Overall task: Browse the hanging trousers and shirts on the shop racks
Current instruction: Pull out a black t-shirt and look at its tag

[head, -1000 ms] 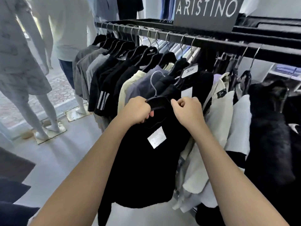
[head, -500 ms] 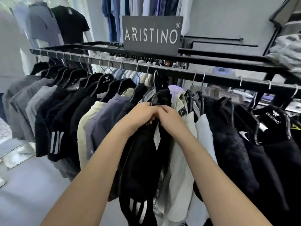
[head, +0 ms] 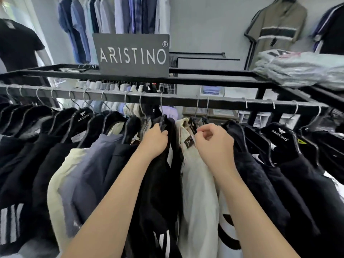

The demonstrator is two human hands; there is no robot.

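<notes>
A black metal rail (head: 178,101) carries a row of hung garments, mostly black, with a cream one and a slate-blue one (head: 89,174) among them. My left hand (head: 155,141) grips the black hanger and shoulder of a black garment (head: 158,192) that hangs on the rail. My right hand (head: 214,140) hovers just to its right with loosely curled fingers. It sits over a cream garment (head: 197,183) and holds nothing that I can see. Black tags (head: 189,142) hang at the cream garment's collar.
A dark ARISTINO sign (head: 133,55) stands on the rack's top frame. Folded grey clothes in plastic (head: 301,68) lie on the top at right. Blue shirts (head: 111,15) hang on the back wall. An olive striped shirt (head: 277,27) hangs at far right, a black T-shirt mannequin (head: 16,45) at left.
The black garment, held off the rail a second ago, now hangs on it. My right hand has let go and moved right, apart from the left. The view tilted up.
</notes>
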